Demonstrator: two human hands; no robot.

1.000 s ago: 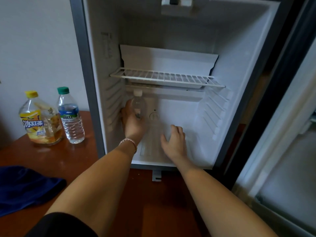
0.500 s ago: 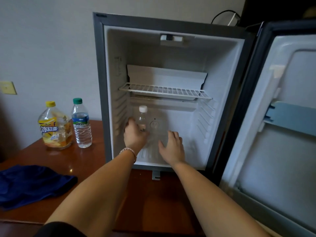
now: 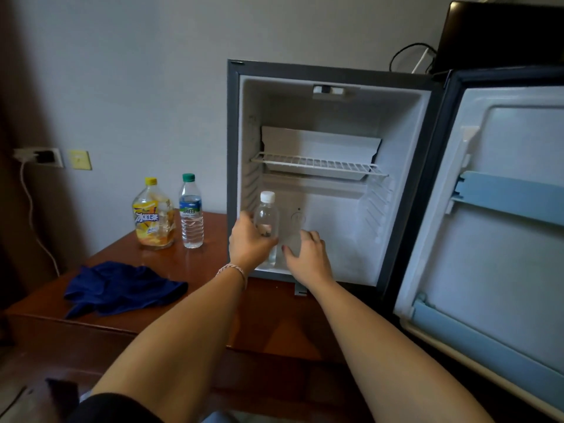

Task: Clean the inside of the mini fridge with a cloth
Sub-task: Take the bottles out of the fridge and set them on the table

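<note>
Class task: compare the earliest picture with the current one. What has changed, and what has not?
The left hand, gripping the white-capped bottle, has drawn it from the fridge's back toward the front; the right hand pulled back too. The blue cloth and two table bottles stayed put.

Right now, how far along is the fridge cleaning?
Early. Done: the fridge door is open, and two bottles, iced tea and water, stand on the table. In hand: the left hand grips a clear bottle inside the fridge; the right hand is beside it. Left: wiping; the blue cloth lies untouched on the table.
</note>
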